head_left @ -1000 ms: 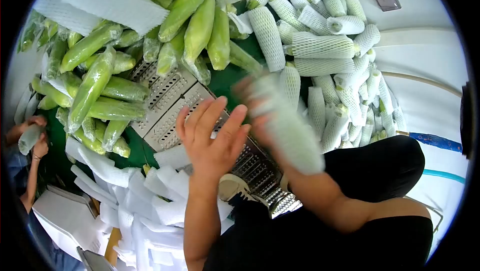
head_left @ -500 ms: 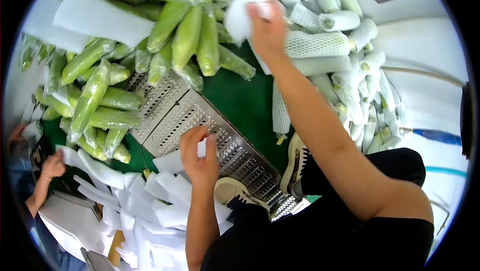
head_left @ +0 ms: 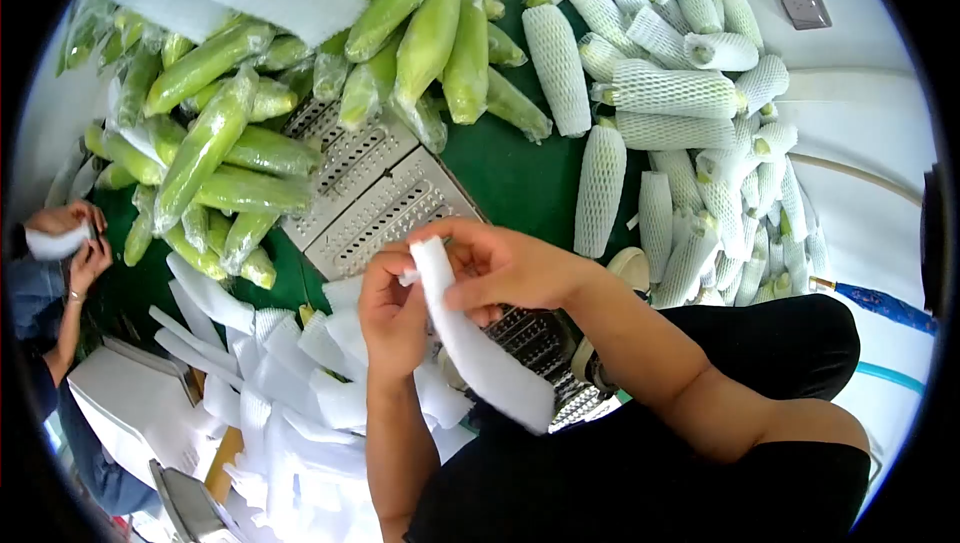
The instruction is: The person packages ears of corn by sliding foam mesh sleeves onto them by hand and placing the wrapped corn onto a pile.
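A flattened white foam net sleeve (head_left: 480,353) hangs at the centre, its upper end pinched between my two hands. My left hand (head_left: 393,308) is closed on the edge of that end. My right hand (head_left: 500,268) grips it from the other side, thumb on the foam and fingers curled behind. Loose white foam sleeves (head_left: 290,373) lie in a heap below and left of my left hand. Green produce in clear wrap (head_left: 205,143) is piled at the upper left. Pieces covered in white foam net (head_left: 670,91) are heaped at the upper right.
Perforated metal plates (head_left: 385,203) cross the green floor (head_left: 480,158). Another person's hands (head_left: 85,243) hold something white at the far left. White boxes (head_left: 130,408) stand at the lower left. A socket (head_left: 803,5) and a blue-wrapped rod (head_left: 880,305) are at the right.
My right hand has come down from the upper-right heap to my left hand. A covered piece it carried earlier is gone from it. Both hands now hold a white foam sleeve.
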`<state>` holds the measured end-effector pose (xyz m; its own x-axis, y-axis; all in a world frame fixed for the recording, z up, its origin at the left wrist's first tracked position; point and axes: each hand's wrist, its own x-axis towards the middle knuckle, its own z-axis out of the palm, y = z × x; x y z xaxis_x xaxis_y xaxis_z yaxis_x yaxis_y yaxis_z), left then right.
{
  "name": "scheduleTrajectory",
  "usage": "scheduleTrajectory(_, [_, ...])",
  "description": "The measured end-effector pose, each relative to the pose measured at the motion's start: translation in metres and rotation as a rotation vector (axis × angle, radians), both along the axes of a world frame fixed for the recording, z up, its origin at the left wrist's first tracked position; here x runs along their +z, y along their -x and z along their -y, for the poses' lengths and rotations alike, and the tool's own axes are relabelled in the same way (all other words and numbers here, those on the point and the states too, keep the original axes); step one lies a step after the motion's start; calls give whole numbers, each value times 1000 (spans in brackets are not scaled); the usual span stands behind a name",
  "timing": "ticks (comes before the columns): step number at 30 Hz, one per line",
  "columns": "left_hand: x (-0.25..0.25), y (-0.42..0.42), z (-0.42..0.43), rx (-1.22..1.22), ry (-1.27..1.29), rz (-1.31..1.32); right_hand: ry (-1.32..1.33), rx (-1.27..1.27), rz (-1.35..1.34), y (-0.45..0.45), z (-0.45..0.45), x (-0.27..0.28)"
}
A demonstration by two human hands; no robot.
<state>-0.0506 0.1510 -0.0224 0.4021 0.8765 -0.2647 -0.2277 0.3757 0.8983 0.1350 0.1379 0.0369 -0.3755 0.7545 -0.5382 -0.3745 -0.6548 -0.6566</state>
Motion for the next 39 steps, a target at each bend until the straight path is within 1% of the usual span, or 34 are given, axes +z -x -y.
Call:
scheduleTrajectory(1, [-4, 2, 0, -62, 160, 96, -74, 107, 133, -4, -1, -7])
scheduleTrajectory(2, [-5, 7, -2, -96, 346, 314, -11, 108, 145, -10, 0, -10])
scheduleTrajectory(5, [-9, 6, -24, -446, 363, 455, -445, 62, 387, -40, 6, -44])
scheduleTrajectory(6, [-12, 5, -41, -659, 322, 311, -332, 114, 351, -58, 1, -36])
scheduleTrajectory(7, [-25, 1, -52, -787, 229, -12, -450, 128, 424, -75, -1, -51])
scheduleTrajectory(9, [-54, -13, -76, -772, -147, -178, 12, 274, 326, -104, -16, -55])
scheduleTrajectory(11, [-65, -37, -103, -598, -163, -72, -234, 161, 361, -124, -33, -86])
scheduleTrajectory(13, [-73, -60, -128, -540, -246, -201, -503, 292, 1025, -147, -64, -93])
scheduleTrajectory(15, [-76, -88, -144, -449, -335, -303, -463, -45, 1057, -154, -88, -117])
scheduleTrajectory(17, [-78, -118, -143, -325, -416, -380, -375, -251, 1219, -139, -110, -108])
scheduleTrajectory(18, [-80, -128, -143, -310, -462, -454, -323, -350, 1294, -133, -117, -105])
scheduleTrajectory(21, [-58, -162, -136, -23, -623, -277, -123, -533, 977, -129, -121, -105])
scheduleTrajectory(22, [-46, -158, -137, -138, -456, -247, -164, -464, 967, -124, -116, -98])
scheduleTrajectory(23, [-41, -154, -131, -129, -350, -194, -258, -475, 1011, -115, -100, -89])
scheduleTrajectory(24, [-33, -147, -120, -119, -247, -141, -80, -456, 905, -101, -83, -67])
scheduleTrajectory(25, [-18, -131, -98, -122, -248, -247, -62, -396, 944, -90, -56, -59])
scheduleTrajectory(26, [-9, -109, -69, -120, -187, -286, -93, -333, 906, -77, -25, -58])
scheduleTrajectory(27, [19, -94, -35, -64, -61, -290, -36, -305, 724, -62, 8, -60])
scheduleTrajectory(29, [37, -58, 29, 71, 146, -196, 263, -424, 359, -20, 49, -20])
scheduleTrajectory(32, [7, -23, 39, 158, 409, -286, 215, -247, 388, 7, 81, -67])
scheduleTrajectory(33, [8, -29, 31, 230, 404, -301, 432, -389, 143, 10, 60, -56])
scheduleTrajectory(35, [-17, -26, 14, 257, 421, -330, 344, -266, 337, 13, 42, -76])
scheduleTrajectory(37, [-73, -21, 0, 118, 140, -534, 328, -122, 527, 11, 31, -124])
scheduleTrajectory(39, [-85, -28, -1, 130, -60, -688, 392, -309, 373, 19, 17, -128])
